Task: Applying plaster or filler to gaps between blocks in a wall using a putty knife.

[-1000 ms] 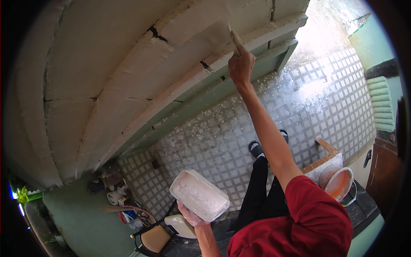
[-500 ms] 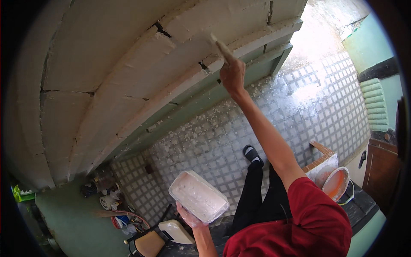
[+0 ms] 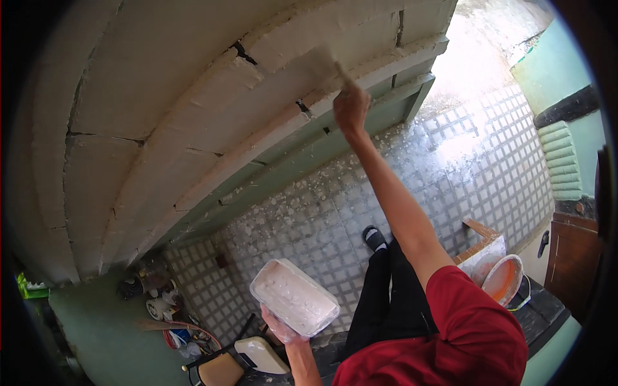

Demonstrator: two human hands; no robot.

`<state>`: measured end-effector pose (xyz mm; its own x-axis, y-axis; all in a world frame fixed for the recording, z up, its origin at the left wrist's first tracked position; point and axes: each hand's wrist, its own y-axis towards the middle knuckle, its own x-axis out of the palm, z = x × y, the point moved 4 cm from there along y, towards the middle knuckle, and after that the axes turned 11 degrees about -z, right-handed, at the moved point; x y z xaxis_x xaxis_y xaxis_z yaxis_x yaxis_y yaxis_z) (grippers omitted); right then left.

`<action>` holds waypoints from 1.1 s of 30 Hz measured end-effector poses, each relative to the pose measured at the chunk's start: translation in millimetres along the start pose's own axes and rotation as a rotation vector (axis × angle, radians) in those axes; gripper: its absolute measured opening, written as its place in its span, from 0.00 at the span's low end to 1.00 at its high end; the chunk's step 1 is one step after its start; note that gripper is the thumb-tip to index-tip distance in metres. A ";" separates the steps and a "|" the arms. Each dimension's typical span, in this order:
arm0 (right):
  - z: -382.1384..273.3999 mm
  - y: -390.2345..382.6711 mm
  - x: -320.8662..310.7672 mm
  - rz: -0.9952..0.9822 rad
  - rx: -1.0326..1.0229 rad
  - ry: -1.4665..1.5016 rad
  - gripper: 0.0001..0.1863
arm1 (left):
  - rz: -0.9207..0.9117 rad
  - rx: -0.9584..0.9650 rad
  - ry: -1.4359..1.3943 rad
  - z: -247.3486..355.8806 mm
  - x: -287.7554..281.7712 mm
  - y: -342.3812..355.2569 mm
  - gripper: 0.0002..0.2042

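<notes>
Right hand [image 3: 352, 108] clenches a blurred tool [image 3: 342, 73] pointing up-left; left hand [image 3: 282, 328] grips a tub [image 3: 326, 319] (long axis sloping down-right).

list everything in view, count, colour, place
Cracked wall: one, off-white, upper left
Tiled floor: one, grey-white, middle
Tool: one, pale, blurred, upper middle
Tub: one, whitish, lower middle
Paste: one mass, pinkish white, inside the tub
Bucket: one, white-rimmed, orange inside, lower right
Ribbed piece: one, pale green, right edge
Chair: one, tan-black, lower left
Pad: one, cream, right of the chair
Clutter: several, mixed colours, lower left
Sandal: one, dark, lower middle
Trousers: one pair, black, lower middle
Shirt: one, red, bottom right
Left hand: one, whitish smears, under the tub
Right hand: one, gripping the tool
</notes>
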<state>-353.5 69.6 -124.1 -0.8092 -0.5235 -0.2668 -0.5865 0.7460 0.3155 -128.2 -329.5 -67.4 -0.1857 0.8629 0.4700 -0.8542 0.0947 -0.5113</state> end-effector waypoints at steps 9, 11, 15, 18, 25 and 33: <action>-15.1 -22.1 32.4 -0.193 -0.222 0.084 0.34 | -0.005 -0.025 -0.020 -21.4 20.5 -9.5 0.32; -17.9 -7.7 14.2 -0.088 -0.179 0.125 0.34 | 0.006 -0.010 -0.004 -24.3 31.5 -11.0 0.31; -20.5 39.9 -32.7 0.115 0.029 -0.002 0.35 | 0.002 0.025 -0.030 -33.6 38.9 -24.0 0.31; -21.6 53.1 -21.7 0.037 0.043 -0.109 0.34 | 0.056 0.046 -0.039 -44.5 30.7 -35.8 0.30; -60.8 -19.2 58.2 -0.238 -0.181 -0.044 0.31 | 0.085 0.070 0.026 -52.0 1.7 -32.7 0.29; -39.9 14.3 -3.9 -0.102 -0.057 0.054 0.33 | 0.069 -0.015 -0.070 -57.9 -13.8 -32.4 0.29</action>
<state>-360.1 65.9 -82.1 -0.7449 -0.6182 -0.2511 -0.6657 0.6636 0.3412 -69.8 -315.8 -99.0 -0.2777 0.8308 0.4823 -0.8311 0.0440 -0.5543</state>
